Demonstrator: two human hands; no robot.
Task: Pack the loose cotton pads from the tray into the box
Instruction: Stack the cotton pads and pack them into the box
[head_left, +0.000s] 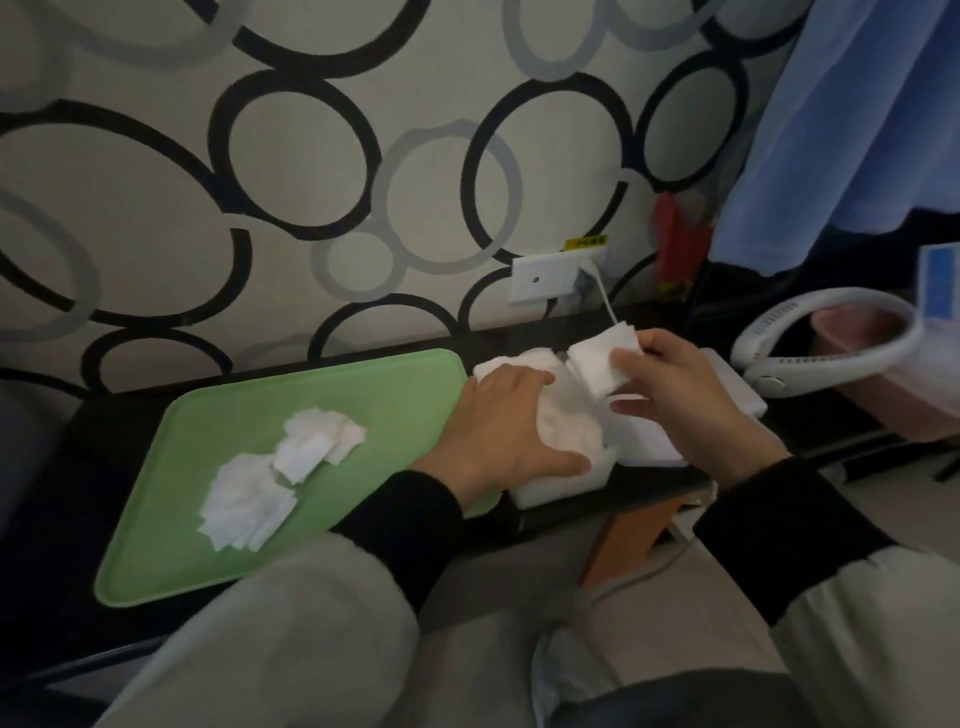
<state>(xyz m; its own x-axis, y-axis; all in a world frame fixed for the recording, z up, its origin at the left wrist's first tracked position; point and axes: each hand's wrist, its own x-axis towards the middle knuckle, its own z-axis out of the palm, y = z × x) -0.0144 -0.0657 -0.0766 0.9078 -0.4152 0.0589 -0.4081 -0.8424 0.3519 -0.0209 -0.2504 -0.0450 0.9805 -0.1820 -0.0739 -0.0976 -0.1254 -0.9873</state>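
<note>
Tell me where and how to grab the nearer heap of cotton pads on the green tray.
Pinch the nearer heap from above, thumb and fingers on its left and right edges. The pads lie flat and fanned on the green tray, so squeezing inward should gather them.

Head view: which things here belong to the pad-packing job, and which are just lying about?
Part of the job:
green tray
loose cotton pads on it
white box
stack of pads, pinched in the right hand
left hand, pressing down into the box

Just lying about:
white neck fan
pink tub
wall socket
blue cloth
</note>
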